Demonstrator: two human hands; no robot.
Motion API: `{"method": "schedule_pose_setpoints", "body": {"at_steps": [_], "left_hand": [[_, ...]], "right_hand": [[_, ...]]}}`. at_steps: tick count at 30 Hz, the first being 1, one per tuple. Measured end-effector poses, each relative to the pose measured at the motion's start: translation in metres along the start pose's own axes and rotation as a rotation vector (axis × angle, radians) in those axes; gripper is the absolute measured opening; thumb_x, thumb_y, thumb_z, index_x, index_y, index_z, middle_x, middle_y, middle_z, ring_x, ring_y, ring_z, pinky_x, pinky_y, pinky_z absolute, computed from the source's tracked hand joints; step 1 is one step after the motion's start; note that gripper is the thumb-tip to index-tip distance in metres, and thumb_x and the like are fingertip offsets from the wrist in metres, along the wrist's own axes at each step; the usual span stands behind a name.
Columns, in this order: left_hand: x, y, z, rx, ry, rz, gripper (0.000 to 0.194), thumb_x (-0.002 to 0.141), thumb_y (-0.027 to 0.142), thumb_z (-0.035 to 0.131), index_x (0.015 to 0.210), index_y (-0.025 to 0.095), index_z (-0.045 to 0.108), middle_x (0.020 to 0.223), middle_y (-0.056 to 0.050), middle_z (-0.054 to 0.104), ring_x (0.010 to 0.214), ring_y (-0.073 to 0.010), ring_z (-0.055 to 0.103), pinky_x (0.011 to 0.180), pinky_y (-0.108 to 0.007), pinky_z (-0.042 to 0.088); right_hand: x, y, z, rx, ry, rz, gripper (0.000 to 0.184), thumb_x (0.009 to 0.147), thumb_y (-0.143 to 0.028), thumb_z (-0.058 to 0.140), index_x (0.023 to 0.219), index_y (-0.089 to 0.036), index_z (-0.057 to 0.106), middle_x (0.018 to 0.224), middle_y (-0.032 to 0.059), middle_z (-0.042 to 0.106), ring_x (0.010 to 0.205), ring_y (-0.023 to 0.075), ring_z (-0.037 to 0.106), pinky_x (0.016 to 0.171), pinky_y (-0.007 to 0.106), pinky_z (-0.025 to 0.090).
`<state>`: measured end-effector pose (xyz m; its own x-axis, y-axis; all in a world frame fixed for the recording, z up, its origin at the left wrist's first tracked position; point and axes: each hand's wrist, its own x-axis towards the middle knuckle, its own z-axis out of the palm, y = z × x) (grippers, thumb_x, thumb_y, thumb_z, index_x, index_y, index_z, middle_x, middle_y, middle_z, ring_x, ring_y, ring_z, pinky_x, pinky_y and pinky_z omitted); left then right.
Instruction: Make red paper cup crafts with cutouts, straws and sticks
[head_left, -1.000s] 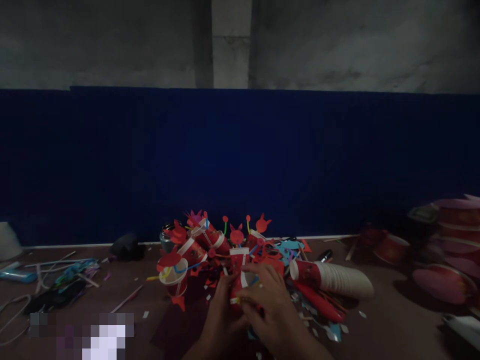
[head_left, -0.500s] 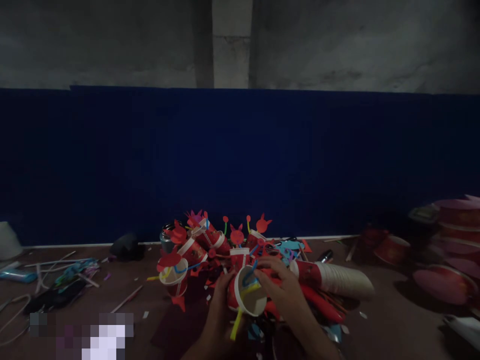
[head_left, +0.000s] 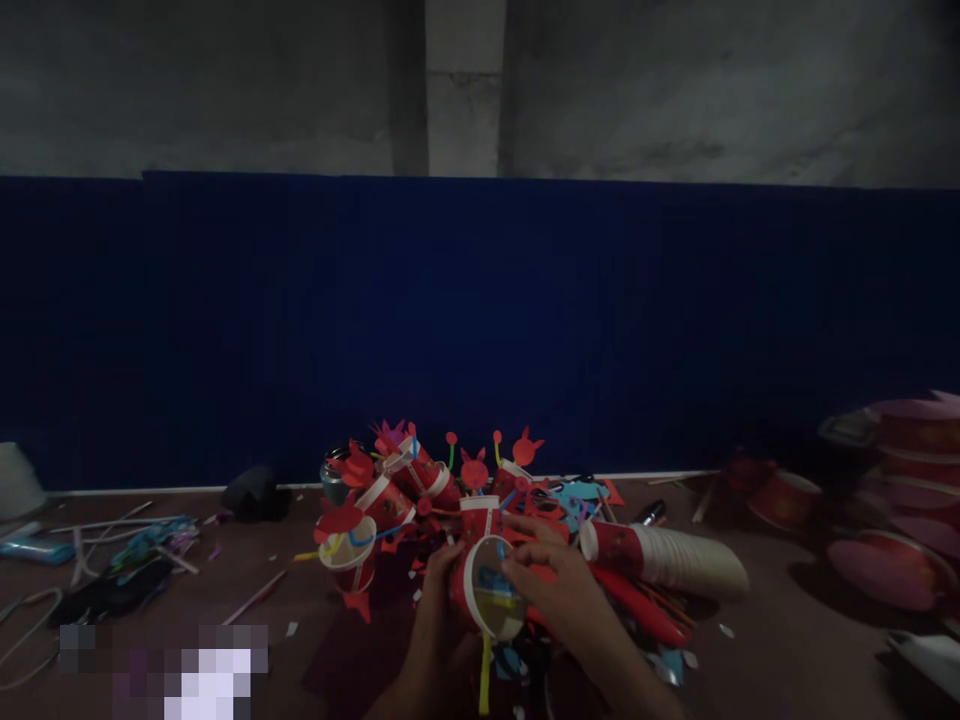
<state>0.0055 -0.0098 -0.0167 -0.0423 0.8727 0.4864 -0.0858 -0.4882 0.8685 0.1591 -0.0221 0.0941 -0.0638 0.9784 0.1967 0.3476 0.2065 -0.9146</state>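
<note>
A red paper cup (head_left: 460, 585) with a white rim is tilted so that its mouth faces me. My left hand (head_left: 433, 605) is closed around its left side. Inside show a blue straw (head_left: 491, 582) and part of a yellow straw (head_left: 485, 675), which sticks out below the rim. At the right edge of the mouth, my right hand (head_left: 559, 585) has its thumb and fingers pinched by the blue straw; the exact contact is partly hidden. Just behind stands another red cup (head_left: 480, 512) with a red paper head (head_left: 474, 470).
Several decorated red cups (head_left: 352, 565) with straws crowd the middle. A nested stack of paper cups (head_left: 686, 560) lies to the right. Straws and scraps (head_left: 154, 545) litter the left, and red bowl-like pieces (head_left: 915, 500) are piled at the far right. A blue panel (head_left: 480, 330) rises behind.
The blue straw, which stuck up past the rim, now lies within the cup's mouth. The cup has turned slightly, and the yellow straw now points more straight down.
</note>
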Motion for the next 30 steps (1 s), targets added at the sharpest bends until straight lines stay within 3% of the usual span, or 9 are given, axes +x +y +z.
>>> {"method": "schedule_pose_setpoints", "body": {"at_steps": [4,9,15,21,25,30], "left_hand": [[0.001,-0.004,-0.004,0.291,0.020,0.341,0.056,0.063,0.024,0.064,0.116,0.020,0.048,0.109,-0.012,0.052,0.103,-0.0306,0.053,0.086,-0.045,0.043],[0.001,-0.003,-0.004,0.498,-0.002,0.451,0.056,0.070,0.021,0.060,0.122,0.023,0.041,0.108,-0.012,0.051,0.101,-0.0277,0.053,0.083,-0.043,0.045],[0.002,-0.011,-0.002,0.591,0.087,0.551,0.046,0.075,0.023,0.056,0.120,0.022,0.043,0.106,-0.011,0.054,0.097,-0.0246,0.057,0.078,-0.040,0.049],[-0.002,-0.002,-0.004,0.608,0.015,0.488,0.048,0.073,0.020,0.060,0.118,0.023,0.045,0.107,-0.010,0.056,0.099,-0.0249,0.057,0.080,-0.040,0.049],[-0.004,0.003,-0.005,0.539,-0.049,0.413,0.053,0.071,0.018,0.062,0.120,0.023,0.044,0.113,-0.012,0.053,0.106,-0.0281,0.054,0.086,-0.044,0.046],[-0.005,0.012,-0.001,0.305,-0.089,0.254,0.054,0.067,0.022,0.066,0.117,0.023,0.046,0.116,-0.012,0.052,0.110,-0.0308,0.051,0.091,-0.045,0.042]], "right_hand": [[-0.002,-0.003,-0.001,-0.054,-0.025,0.057,0.017,0.067,-0.019,0.061,0.050,-0.019,0.064,0.115,0.0088,0.060,0.112,0.0290,0.050,0.097,0.045,0.033],[-0.003,-0.008,-0.001,-0.138,-0.014,0.087,0.019,0.063,-0.014,0.057,0.047,-0.021,0.064,0.109,0.0062,0.063,0.107,0.0274,0.054,0.094,0.041,0.037],[-0.005,-0.011,0.001,-0.234,0.018,0.023,0.020,0.066,-0.017,0.056,0.047,-0.021,0.063,0.107,0.0051,0.063,0.105,0.0262,0.054,0.090,0.038,0.040],[-0.005,-0.008,0.001,-0.374,0.003,-0.052,0.019,0.066,-0.014,0.053,0.054,-0.022,0.066,0.107,0.0035,0.063,0.105,0.0259,0.052,0.089,0.038,0.040],[-0.006,-0.006,0.003,-0.386,0.100,-0.153,0.021,0.067,-0.012,0.054,0.055,-0.025,0.065,0.104,0.0055,0.065,0.102,0.0297,0.053,0.086,0.041,0.040],[-0.009,-0.008,0.004,-0.327,0.222,-0.207,0.017,0.072,-0.022,0.059,0.056,-0.024,0.063,0.100,0.0086,0.065,0.100,0.0309,0.054,0.086,0.045,0.039]]}}
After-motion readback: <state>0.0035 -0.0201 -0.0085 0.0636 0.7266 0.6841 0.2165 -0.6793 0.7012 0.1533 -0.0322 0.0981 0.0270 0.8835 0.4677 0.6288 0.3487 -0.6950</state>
